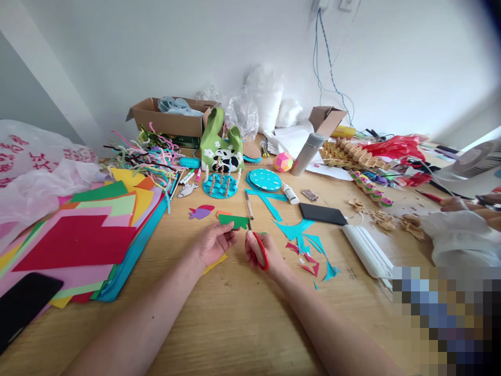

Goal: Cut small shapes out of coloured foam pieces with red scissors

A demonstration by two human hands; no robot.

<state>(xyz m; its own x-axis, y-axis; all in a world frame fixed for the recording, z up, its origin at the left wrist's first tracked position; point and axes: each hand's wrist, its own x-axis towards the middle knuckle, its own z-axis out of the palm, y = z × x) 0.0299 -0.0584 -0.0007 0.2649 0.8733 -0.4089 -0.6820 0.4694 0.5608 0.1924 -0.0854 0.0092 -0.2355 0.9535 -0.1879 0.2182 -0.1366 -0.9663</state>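
A piece of green paper is pinched in my left hand, thumb on top. My right hand grips red-handled scissors, and their blades meet the right end of the green piece. An orange scrap shows just behind the green piece. Below my left hand lies a yellow piece, partly hidden. Purple and red fish cutouts rest to the left. Past the scissors lies a pen. Blue offcuts and red scraps are scattered to the right.
Coloured sheets are stacked at left beside a black phone. Behind stand a blue disc with twisted posts, blue discs, a green panda bag and a grey bottle. Another person's hand is at far right.
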